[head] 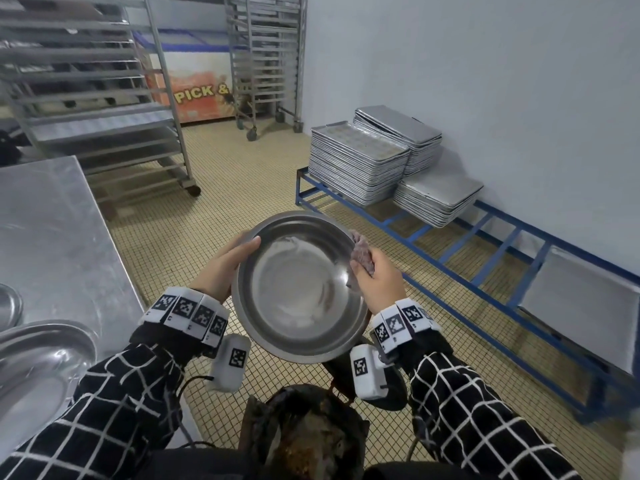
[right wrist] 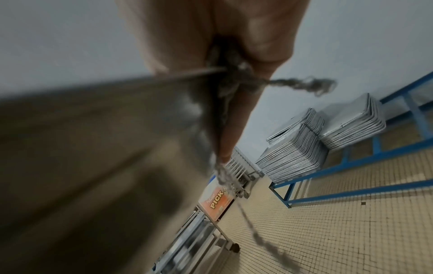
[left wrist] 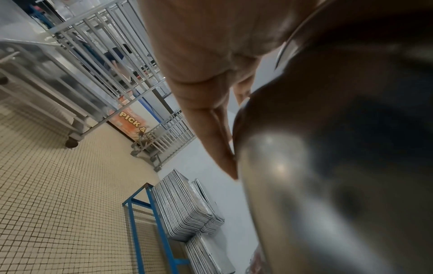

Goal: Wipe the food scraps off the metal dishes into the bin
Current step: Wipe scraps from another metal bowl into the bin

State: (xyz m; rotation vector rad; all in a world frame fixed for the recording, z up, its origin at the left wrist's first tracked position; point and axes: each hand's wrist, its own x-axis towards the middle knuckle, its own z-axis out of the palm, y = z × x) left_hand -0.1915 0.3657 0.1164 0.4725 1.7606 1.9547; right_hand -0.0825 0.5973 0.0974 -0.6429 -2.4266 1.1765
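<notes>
A round metal dish is held tilted over a dark bin lined with a black bag holding brownish scraps. My left hand grips the dish's left rim, thumb on the inside edge. My right hand holds a crumpled purplish cloth against the right rim. In the left wrist view my fingers lie along the dish's underside. In the right wrist view the cloth is pinched at the rim of the blurred dish.
A steel table at the left carries more metal dishes. Stacks of baking trays sit on a low blue frame along the right wall. Wheeled tray racks and a chest freezer stand behind on tiled floor.
</notes>
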